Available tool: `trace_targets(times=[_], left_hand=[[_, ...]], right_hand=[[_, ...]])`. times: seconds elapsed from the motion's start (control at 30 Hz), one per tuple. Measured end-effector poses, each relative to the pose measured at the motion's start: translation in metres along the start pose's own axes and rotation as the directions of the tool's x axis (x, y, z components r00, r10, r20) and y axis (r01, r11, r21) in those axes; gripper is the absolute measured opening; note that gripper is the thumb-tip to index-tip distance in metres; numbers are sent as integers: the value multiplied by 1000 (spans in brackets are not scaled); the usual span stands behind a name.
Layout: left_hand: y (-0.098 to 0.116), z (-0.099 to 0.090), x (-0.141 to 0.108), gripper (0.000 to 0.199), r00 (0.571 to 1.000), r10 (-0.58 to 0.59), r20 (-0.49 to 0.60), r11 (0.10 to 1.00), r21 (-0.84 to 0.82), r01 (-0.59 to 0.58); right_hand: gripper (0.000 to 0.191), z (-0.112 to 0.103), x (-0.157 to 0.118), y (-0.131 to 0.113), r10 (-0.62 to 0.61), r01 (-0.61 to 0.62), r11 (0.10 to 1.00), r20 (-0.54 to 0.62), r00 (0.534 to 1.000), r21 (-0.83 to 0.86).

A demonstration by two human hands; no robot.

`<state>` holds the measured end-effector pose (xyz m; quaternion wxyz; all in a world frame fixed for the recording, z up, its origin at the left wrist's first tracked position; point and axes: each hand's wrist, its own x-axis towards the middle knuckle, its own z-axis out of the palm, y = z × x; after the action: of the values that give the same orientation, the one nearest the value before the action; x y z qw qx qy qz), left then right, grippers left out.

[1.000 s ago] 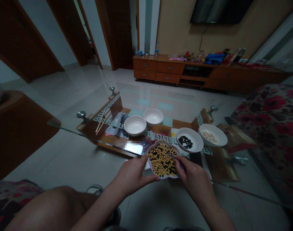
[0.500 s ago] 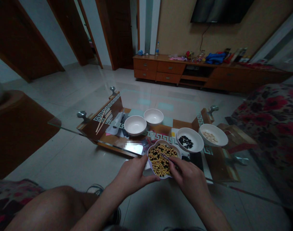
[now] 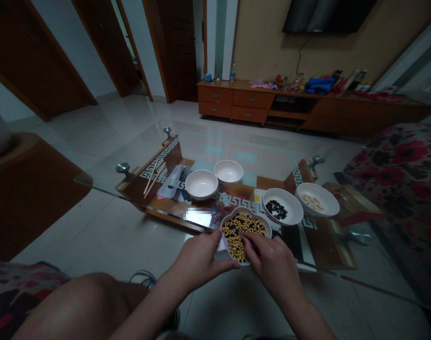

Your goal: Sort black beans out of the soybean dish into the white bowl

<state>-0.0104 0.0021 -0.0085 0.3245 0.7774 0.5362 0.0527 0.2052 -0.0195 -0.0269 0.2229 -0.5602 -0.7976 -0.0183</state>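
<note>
The glass tabletop (image 3: 265,170) slopes across the view, and along its near edge sits the scalloped dish (image 3: 269,230), its near side seeming to reach past the glass. That overhang could be the main trouble: a firm push down on the near rim, or a slip of the supporting grip, might tip the dish and spill what it holds. The white bowl with black beans (image 3: 293,208) stands just beside the dish on the right, so a sideways nudge could knock the two together; the white bowl with pale pieces (image 3: 328,200) is farther right, and two plain white bowls (image 3: 202,189) stand beyond the dish to the left. The dish lies between the hands: the left hand (image 3: 197,257) steadies its left side, fingers at the rim and thumb stretched along the near edge, while the right hand (image 3: 277,259) comes over its near right side, closed in a pinch around a slim tool (image 3: 238,231). Whether that tool has caught anything is too small to tell. Its tip is among the yellow beans (image 3: 236,245) and dark ones; being small and round, they could slide from a light pinch, or scatter if squeezed off-centre.
</note>
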Motion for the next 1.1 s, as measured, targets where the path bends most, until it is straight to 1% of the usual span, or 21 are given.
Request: trace_targets(times=[0.2, 0.33, 0.57, 0.77, 0.87, 1.0, 1.1], left_hand=[[1, 0, 0, 62, 1000, 14, -4, 1000, -23, -15], [0, 1, 0, 63, 1000, 6, -4, 1000, -10, -6], [-3, 3, 1, 65, 1000, -1, -4, 1000, -21, 1], [-1, 1, 1, 65, 1000, 4, 0, 1000, -23, -4], [-1, 0, 0, 65, 1000, 0, 6, 1000, -20, 0], [-2, 2, 0, 65, 1000, 5, 1, 1000, -2, -5], [-4, 2, 1, 66, 1000, 16, 2, 1000, 3, -16]], right_hand=[[27, 2, -2, 2, 2, -1, 999, 24, 1000, -33], [27, 2, -2, 2, -13, 13, 999, 14, 1000, -40], [29, 0, 1, -2, -31, 31, 1000, -72, 997, -1], [28, -3, -1, -2, -56, 61, 997, -95, 994, 46], [30, -8, -1, 0, -53, 61, 997, -131, 990, 57], [32, -18, 1, 7, -37, 41, 999, -196, 980, 18], [35, -27, 2, 20, 13, -30, 998, -258, 966, -61]])
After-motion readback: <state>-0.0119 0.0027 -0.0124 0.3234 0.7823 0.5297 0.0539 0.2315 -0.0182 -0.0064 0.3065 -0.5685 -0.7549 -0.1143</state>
